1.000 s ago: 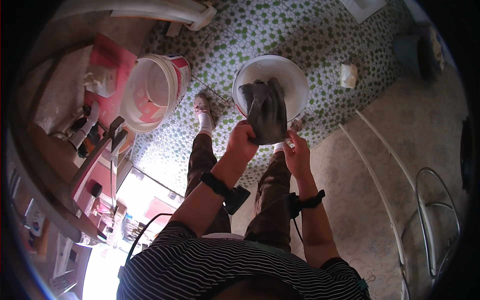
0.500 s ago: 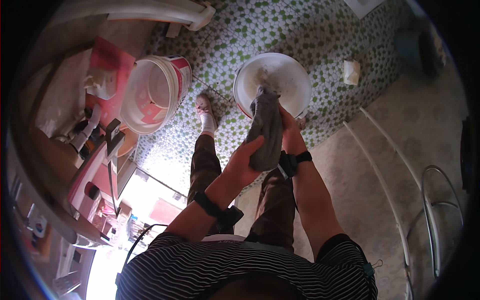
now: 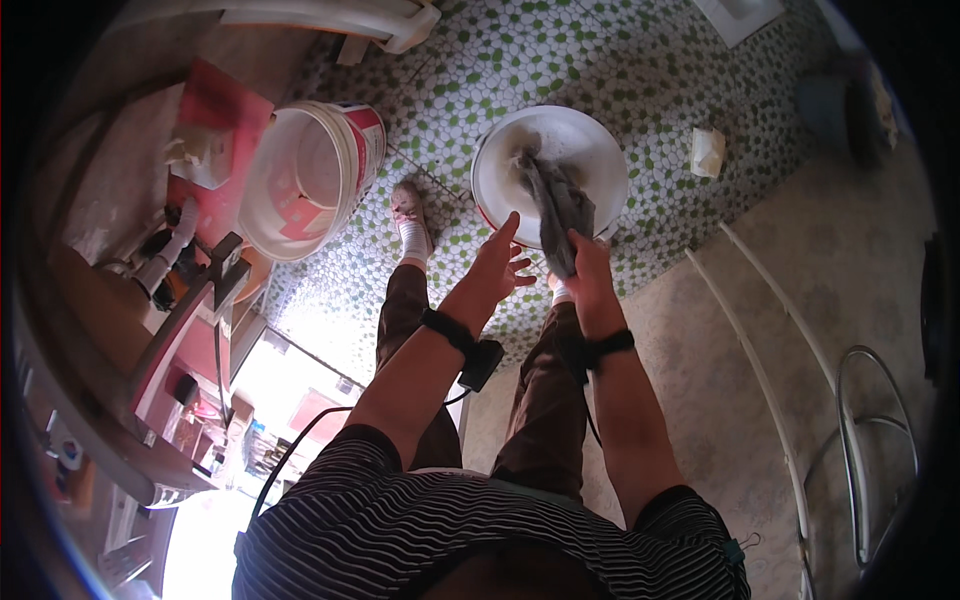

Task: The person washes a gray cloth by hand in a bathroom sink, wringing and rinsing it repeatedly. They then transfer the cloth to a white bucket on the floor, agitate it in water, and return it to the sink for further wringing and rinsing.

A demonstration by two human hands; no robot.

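Note:
A dark grey cloth [image 3: 556, 205] hangs in a bunched strip from my right hand [image 3: 592, 278], whose fingers are closed on its near end. Its far end droops into a round white basin [image 3: 595, 155] on the floor, where a brownish patch shows on the inside. My left hand [image 3: 496, 266] is beside the cloth, apart from it, with fingers spread and nothing held. Black bands with small dark devices sit on both my forearms.
Left of the basin stands a large white bucket [image 3: 268, 190] with a red label. A pale block [image 3: 707, 151] lies on the green-and-white patterned floor [image 3: 455, 90] to the right. White pipes [image 3: 740, 340] and a flexible metal hose [image 3: 852, 450] run along the right wall.
My left hand has let go of the cloth and opened to its left. The cloth, earlier held up between both hands, now hangs lower over the basin from my right hand.

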